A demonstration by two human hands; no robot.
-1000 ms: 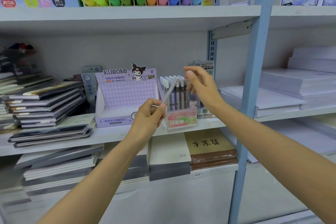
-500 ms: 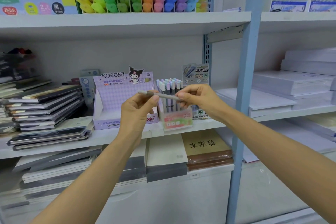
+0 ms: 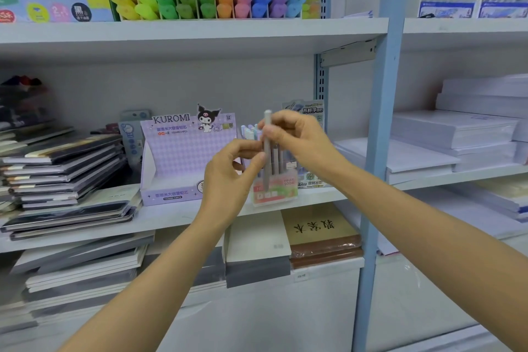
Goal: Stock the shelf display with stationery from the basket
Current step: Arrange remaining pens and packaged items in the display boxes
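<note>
A grey pen (image 3: 267, 171) stands upright, tip down, just in front of the pen box (image 3: 275, 196) on the shelf (image 3: 171, 217). The right hand (image 3: 300, 140) pinches the pen's upper part above the box. The left hand (image 3: 231, 180), left of the box, pinches its middle.

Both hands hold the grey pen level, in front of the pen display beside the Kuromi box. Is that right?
Not level. The head view shows the grey pen upright, held by the left hand and right hand, in front of the pen display beside the Kuromi box.
</note>
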